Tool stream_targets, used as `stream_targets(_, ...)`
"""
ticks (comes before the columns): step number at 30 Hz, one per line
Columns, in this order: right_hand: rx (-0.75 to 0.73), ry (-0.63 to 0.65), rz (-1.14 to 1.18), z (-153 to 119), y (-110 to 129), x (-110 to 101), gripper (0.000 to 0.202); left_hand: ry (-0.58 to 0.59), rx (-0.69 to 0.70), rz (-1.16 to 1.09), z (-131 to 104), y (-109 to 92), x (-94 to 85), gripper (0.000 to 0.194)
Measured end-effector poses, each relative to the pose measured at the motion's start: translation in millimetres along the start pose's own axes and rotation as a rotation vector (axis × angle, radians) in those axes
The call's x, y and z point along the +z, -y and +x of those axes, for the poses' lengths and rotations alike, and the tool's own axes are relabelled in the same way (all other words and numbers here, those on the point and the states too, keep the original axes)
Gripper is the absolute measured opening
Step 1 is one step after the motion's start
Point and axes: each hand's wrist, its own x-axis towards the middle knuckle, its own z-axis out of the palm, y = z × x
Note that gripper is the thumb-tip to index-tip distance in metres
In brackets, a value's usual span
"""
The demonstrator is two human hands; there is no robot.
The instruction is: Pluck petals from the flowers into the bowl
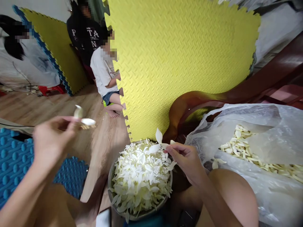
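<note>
White petals (142,170) heap the bowl (110,184); yellow matting (184,50) partly hides a person (100,74).

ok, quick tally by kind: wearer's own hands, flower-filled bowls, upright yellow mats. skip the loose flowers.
Wearer's hands: 2 (left hand, right hand)
Flower-filled bowl: 1
Upright yellow mats: 2 (near mat, far mat)
Total: 5

We see a rough, ridged foam panel (180,53) and smooth, glossy wooden furniture (177,105). Our bag (272,145) is thin, shiny, crinkled plastic, the bowl (110,180) looks metal, and the petals (142,167) smooth.
</note>
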Motion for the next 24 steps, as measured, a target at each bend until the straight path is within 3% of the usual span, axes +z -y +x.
stream_targets(2,0.056,0.034,0.084,0.7,-0.8,5.1,0.031,0.13,0.087,0.086,-8.3,-4.8,9.9,0.031)
stream_targets(5,0.111,0.052,0.164,-2.0,-1.8,16.7,0.031,0.539,0.263,0.195,-32.5,-17.3,33.8,0.02)
stream_targets(7,0.134,0.035,0.196,-4.2,-2.2,21.6,0.032,0.77,0.306,0.17,-47.1,-24.4,46.6,0.015)
stream_targets(10,0.145,0.015,0.234,-5.5,-2.1,24.3,0.033,0.942,0.287,0.038,-58.3,-27.4,57.0,0.013)
stream_targets(14,0.135,0.027,0.257,-5.7,-2.7,25.9,0.036,0.929,0.295,-0.002,-59.8,-24.2,59.0,0.042)
stream_targets(20,0.067,0.023,0.203,-8.6,-2.4,29.3,0.047,0.724,0.362,0.098,-68.6,-31.5,52.3,0.034)
stream_targets(24,-0.009,-0.005,0.094,-11.2,1.3,31.8,0.049,0.751,0.334,-0.019,-78.8,-37.8,57.9,0.03)
